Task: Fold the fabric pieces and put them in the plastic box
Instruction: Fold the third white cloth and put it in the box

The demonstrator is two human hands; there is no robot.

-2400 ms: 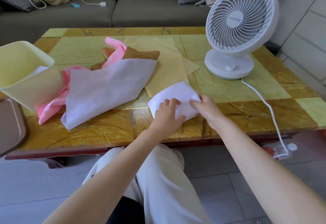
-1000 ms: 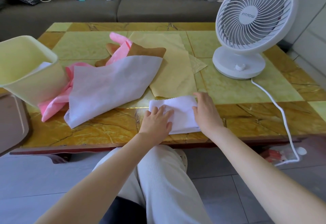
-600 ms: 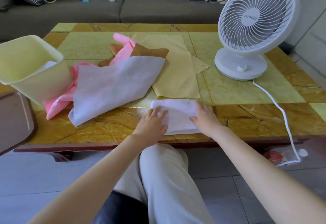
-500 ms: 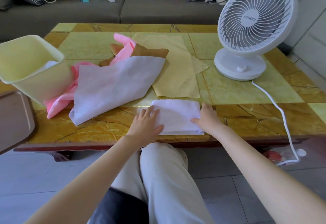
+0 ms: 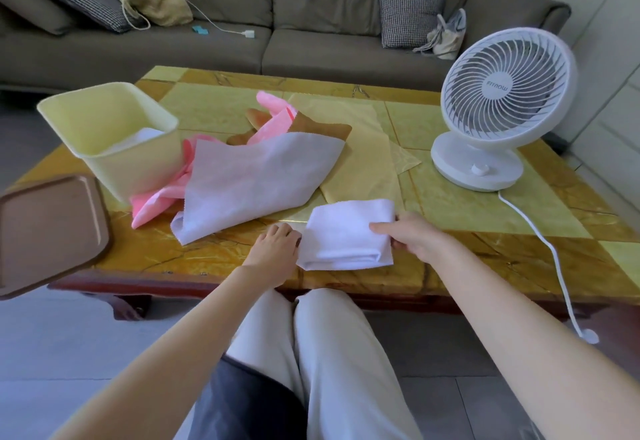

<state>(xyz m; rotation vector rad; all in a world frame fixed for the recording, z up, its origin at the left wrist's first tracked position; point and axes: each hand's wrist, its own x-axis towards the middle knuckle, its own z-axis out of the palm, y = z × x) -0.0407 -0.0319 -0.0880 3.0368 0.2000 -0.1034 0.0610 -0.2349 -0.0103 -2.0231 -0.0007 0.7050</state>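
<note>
Folded white cloth [image 5: 346, 235]: lies at the near edge of the table [image 5: 485, 204], its long side running left to right.
Right hand [image 5: 412, 237]: pinches the cloth's right end, thumb on top, fingers beneath.
Left hand [image 5: 273, 249]: fingers curled at the cloth's left end; I cannot tell whether they hold it.
Plastic box [image 5: 138, 162]: by the left edge, up-left of the cloth, nearer the left hand.
Unfolded pile [image 5: 256, 176]: between box and cloth.
Change: half a second earlier both palms pressed flat on the cloth; now one pinches and the other has slid off.
</note>
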